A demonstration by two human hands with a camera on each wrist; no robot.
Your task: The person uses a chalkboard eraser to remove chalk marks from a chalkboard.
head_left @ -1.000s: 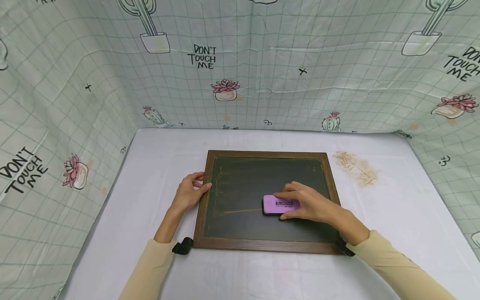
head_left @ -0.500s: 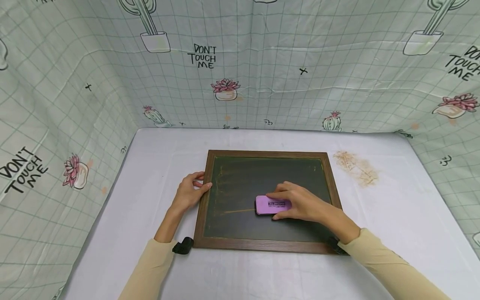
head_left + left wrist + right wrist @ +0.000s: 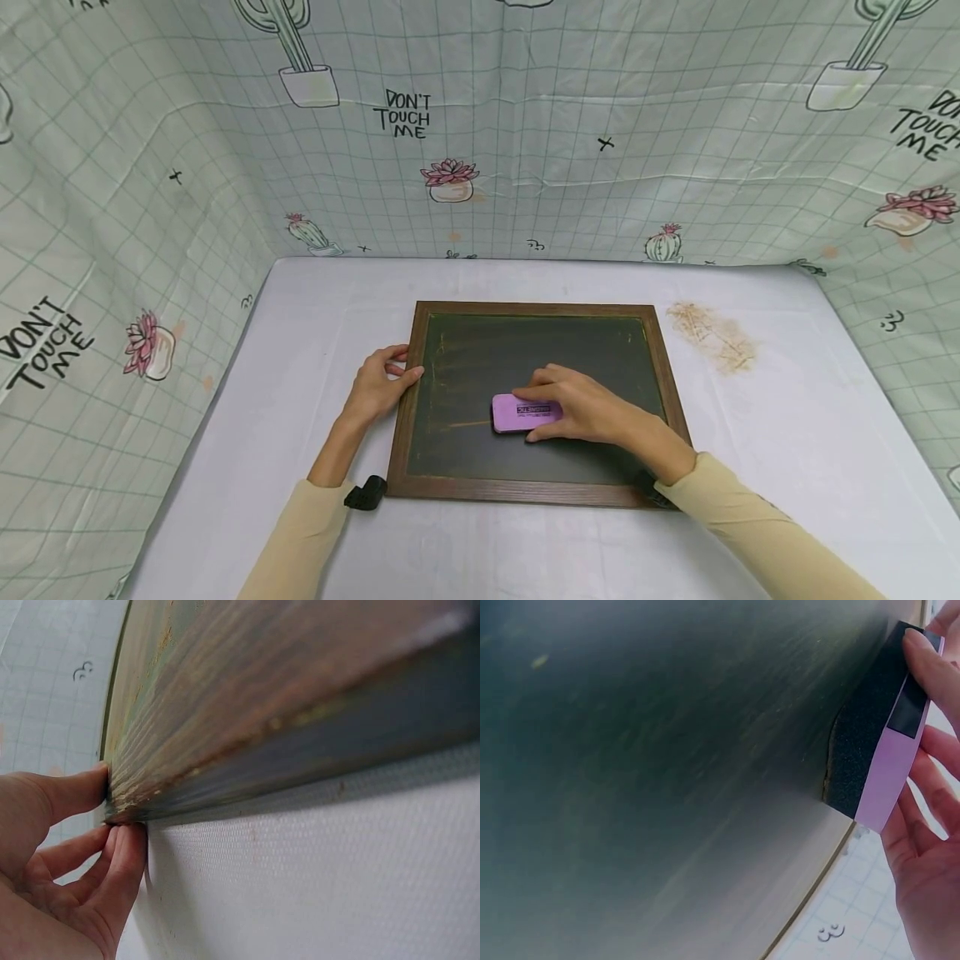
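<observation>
A wood-framed chalkboard (image 3: 472,358) lies flat on the white table. My right hand (image 3: 581,406) grips a pink board eraser (image 3: 517,414) by its long sides, its dark felt against the board in the right wrist view. A thin yellow chalk line (image 3: 468,424) runs up to the eraser's left end. At the board's left edge, my left hand (image 3: 377,385) pinches the wooden frame (image 3: 247,697); the thumb (image 3: 79,791) lies on the upper side and the fingers (image 3: 124,862) are at the lower edge.
Brownish dust (image 3: 712,333) is scattered on the white tablecloth (image 3: 570,550) right of the board. Faint yellow marks (image 3: 441,337) show near the board's upper left corner. A patterned cloth (image 3: 525,167) hangs at the back and sides.
My right hand has slid the eraser leftward along the chalk line, and the visible line is shorter. The left hand has stayed at the frame.
</observation>
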